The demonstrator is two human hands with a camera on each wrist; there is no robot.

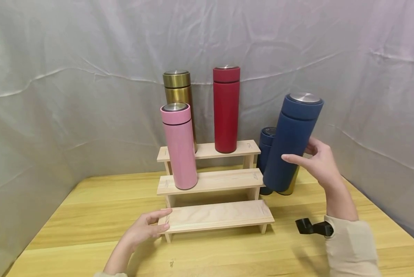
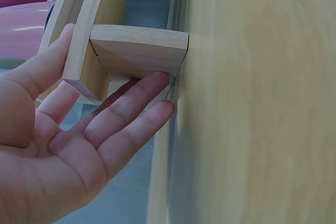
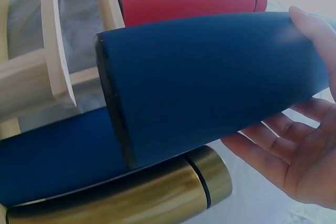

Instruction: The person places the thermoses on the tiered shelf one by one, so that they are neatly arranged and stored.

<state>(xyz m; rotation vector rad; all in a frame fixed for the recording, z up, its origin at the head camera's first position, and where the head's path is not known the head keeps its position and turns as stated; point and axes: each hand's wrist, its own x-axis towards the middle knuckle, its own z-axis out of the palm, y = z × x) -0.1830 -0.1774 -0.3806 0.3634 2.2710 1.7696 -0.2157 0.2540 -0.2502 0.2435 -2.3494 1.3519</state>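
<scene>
Blue bottle (image 1: 290, 138) aslant in wide right grip (image 1: 320, 163)

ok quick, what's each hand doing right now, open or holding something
Left hand: open, touching the lowest step at its left end.
Right hand: closed, holding the tilted blue bottle.

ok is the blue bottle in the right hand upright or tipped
Tipped: the held blue bottle leans in the head view, lid right of base.
</scene>
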